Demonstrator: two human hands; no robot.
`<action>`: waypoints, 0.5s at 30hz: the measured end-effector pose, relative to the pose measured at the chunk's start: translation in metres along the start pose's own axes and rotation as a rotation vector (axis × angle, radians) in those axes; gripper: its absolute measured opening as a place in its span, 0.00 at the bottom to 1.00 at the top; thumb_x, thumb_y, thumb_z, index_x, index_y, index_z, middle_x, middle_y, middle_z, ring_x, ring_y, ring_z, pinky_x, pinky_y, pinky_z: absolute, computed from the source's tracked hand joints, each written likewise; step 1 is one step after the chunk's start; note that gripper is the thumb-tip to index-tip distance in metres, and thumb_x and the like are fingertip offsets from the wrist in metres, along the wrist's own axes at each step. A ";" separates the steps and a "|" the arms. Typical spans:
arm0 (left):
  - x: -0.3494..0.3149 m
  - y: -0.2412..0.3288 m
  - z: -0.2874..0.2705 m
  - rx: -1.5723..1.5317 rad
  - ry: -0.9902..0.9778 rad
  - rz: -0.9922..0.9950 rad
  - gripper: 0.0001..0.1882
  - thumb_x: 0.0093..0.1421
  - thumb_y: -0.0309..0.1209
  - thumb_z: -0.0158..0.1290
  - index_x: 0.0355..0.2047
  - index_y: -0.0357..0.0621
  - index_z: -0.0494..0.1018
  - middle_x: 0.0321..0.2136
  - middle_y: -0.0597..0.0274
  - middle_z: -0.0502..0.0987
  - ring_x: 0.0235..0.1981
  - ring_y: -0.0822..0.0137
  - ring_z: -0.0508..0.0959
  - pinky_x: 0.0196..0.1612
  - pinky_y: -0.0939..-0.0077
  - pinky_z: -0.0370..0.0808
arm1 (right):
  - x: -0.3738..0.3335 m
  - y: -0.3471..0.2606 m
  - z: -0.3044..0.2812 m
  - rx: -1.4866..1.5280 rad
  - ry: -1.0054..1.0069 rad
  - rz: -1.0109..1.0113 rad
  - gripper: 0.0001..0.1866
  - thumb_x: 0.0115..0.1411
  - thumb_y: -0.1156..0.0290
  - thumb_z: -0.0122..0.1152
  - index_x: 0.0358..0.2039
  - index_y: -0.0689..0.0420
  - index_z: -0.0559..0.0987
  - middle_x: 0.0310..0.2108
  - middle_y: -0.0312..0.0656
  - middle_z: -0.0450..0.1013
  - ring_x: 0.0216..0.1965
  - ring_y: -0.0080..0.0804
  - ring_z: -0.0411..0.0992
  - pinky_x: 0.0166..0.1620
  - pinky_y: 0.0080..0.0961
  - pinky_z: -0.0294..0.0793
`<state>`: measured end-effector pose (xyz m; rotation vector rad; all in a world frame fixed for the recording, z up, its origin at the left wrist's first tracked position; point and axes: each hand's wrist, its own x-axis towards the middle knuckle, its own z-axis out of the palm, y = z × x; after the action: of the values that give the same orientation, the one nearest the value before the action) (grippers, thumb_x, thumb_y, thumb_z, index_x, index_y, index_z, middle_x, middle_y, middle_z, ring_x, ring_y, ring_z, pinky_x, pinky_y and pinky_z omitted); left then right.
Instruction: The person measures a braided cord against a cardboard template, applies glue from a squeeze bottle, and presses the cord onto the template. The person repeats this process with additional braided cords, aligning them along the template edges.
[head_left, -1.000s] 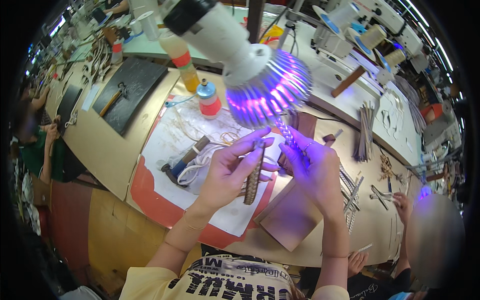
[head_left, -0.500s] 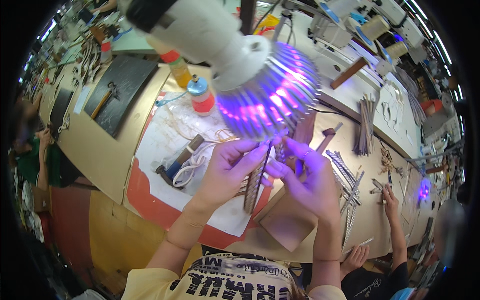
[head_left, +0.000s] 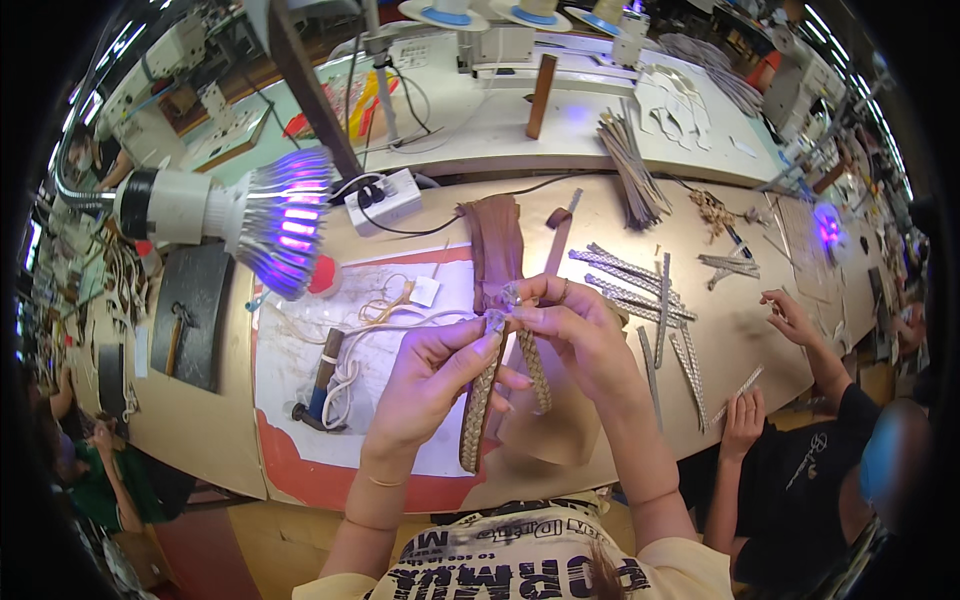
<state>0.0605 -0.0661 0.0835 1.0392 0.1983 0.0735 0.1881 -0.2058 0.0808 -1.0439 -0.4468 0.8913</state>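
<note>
My left hand (head_left: 425, 375) is closed on one end of a tan braided strap (head_left: 476, 425), pinching it between thumb and forefinger. The strap's dark-edged length hangs below those fingers. My right hand (head_left: 575, 330) is closed too, its fingertips meeting the left ones. Another length of the same braid (head_left: 535, 375) hangs beneath it; whether both lengths are one strap, I cannot tell. At the fingertips a small shiny, clear-looking piece (head_left: 511, 296) shows, its kind too small to make out. Just beyond my hands lies a brown strip of material (head_left: 495, 240).
A lit lamp (head_left: 285, 225) hangs at left. A hammer (head_left: 322, 385) and white cord (head_left: 345, 375) lie on the white sheet (head_left: 300, 345). Several braided strips (head_left: 640, 290) lie at right, near a co-worker's hands (head_left: 742, 425). A power strip (head_left: 385, 203) sits behind.
My view has swung to the right, so the lamp now appears at the left and no longer covers the area behind my fingers. Both hands still pinch the braid, fingertips closer together.
</note>
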 end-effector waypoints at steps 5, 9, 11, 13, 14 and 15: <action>0.006 -0.013 0.026 -0.053 -0.016 -0.005 0.16 0.67 0.29 0.45 0.52 0.33 0.70 0.33 0.56 0.80 0.31 0.69 0.82 0.29 0.80 0.81 | -0.019 0.002 -0.016 0.094 0.073 -0.052 0.11 0.59 0.72 0.58 0.42 0.61 0.77 0.35 0.38 0.78 0.39 0.24 0.76 0.47 0.22 0.72; 0.010 -0.021 0.042 -0.049 -0.085 -0.018 0.18 0.68 0.30 0.45 0.54 0.33 0.69 0.38 0.56 0.79 0.31 0.69 0.82 0.30 0.81 0.81 | -0.037 0.002 -0.025 0.129 0.139 -0.084 0.09 0.59 0.73 0.55 0.39 0.62 0.76 0.33 0.36 0.76 0.37 0.20 0.73 0.45 0.19 0.69; 0.011 -0.025 0.048 -0.042 -0.101 -0.055 0.18 0.68 0.30 0.45 0.55 0.34 0.69 0.39 0.57 0.79 0.32 0.69 0.82 0.31 0.80 0.81 | -0.044 0.002 -0.030 0.134 0.173 -0.108 0.09 0.59 0.73 0.56 0.39 0.62 0.76 0.34 0.37 0.76 0.36 0.20 0.73 0.44 0.18 0.69; 0.013 -0.028 0.056 -0.025 -0.118 -0.067 0.19 0.68 0.31 0.45 0.55 0.34 0.68 0.40 0.58 0.78 0.33 0.68 0.82 0.31 0.81 0.81 | -0.050 0.001 -0.036 0.148 0.200 -0.124 0.09 0.59 0.72 0.55 0.38 0.62 0.76 0.34 0.38 0.76 0.37 0.21 0.73 0.44 0.19 0.69; 0.014 -0.029 0.060 -0.011 -0.124 -0.064 0.19 0.68 0.31 0.45 0.56 0.34 0.68 0.40 0.59 0.78 0.34 0.68 0.82 0.31 0.81 0.81 | -0.053 0.001 -0.039 0.155 0.206 -0.139 0.08 0.59 0.72 0.55 0.38 0.62 0.76 0.35 0.38 0.76 0.37 0.21 0.73 0.45 0.19 0.69; 0.015 -0.031 0.065 -0.003 -0.134 -0.056 0.19 0.68 0.31 0.45 0.56 0.34 0.68 0.40 0.59 0.78 0.35 0.68 0.82 0.31 0.81 0.80 | -0.056 0.001 -0.041 0.151 0.232 -0.134 0.08 0.60 0.72 0.55 0.38 0.62 0.76 0.35 0.38 0.76 0.37 0.22 0.73 0.45 0.19 0.69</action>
<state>0.0874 -0.1346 0.0867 1.0311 0.1058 -0.0464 0.1837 -0.2740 0.0659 -0.9534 -0.2470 0.6645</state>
